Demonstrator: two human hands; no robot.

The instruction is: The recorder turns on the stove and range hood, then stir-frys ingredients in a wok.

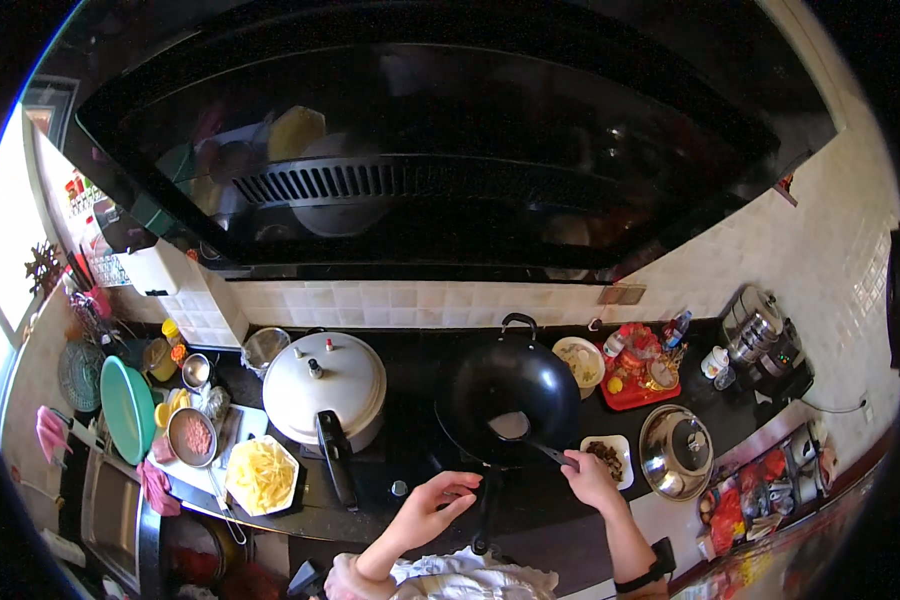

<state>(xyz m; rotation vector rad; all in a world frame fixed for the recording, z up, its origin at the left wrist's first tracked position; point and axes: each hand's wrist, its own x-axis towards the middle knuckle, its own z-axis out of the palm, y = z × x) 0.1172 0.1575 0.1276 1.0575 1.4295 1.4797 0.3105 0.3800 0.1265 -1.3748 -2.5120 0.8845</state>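
Note:
A black wok (529,375) stands on the cooktop, its long handle pointing towards me and a loop handle at the far side. My right hand (594,480) grips the dark handle of a spatula (510,425), whose broad blade rests in the wok. Left of the wok's long handle (487,502), my left hand (442,504) hovers with fingers apart and nothing in it. A white square bowl (625,452) of dark chopped food sits beside my right hand. Behind it, near the wok's right rim, is a round bowl (579,360) with pale contents.
A pressure cooker (326,390) stands left, its handle jutting towards me. Beside it are a plate of pale yellow strips (262,476) and a strainer of minced meat (193,436). At right lie a domed lid (676,452) and a red tray (641,395). A range hood (420,112) hangs overhead.

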